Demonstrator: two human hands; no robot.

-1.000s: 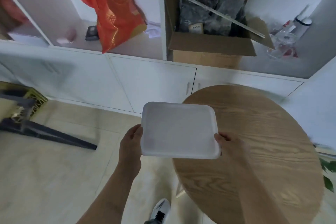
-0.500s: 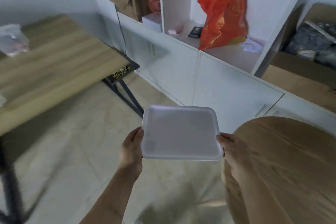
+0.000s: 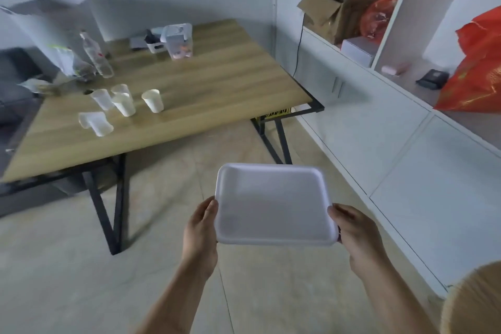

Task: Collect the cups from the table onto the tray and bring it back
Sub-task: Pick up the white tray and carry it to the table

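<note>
I hold an empty white tray [image 3: 273, 205] level in front of me over the floor. My left hand [image 3: 201, 228] grips its left edge and my right hand [image 3: 352, 233] grips its right edge. Several white paper cups stand on the rectangular wooden table [image 3: 206, 84] ahead to the left: one apart on the right [image 3: 152, 100], a cluster in the middle [image 3: 123, 103], and one nearest the front edge [image 3: 95, 122]. The cups are well beyond the tray's reach.
A clear plastic bottle [image 3: 95, 55], plastic bags [image 3: 63, 59] and a clear container [image 3: 178, 40] sit at the table's back. White cabinets [image 3: 379, 127] with boxes and a red bag [image 3: 479, 73] line the right wall. A round wooden table's edge [image 3: 477, 304] shows bottom right.
My view has swung left from the cabinets and the round table to the rectangular table with the cups. Both hands keep the same hold on the tray.
</note>
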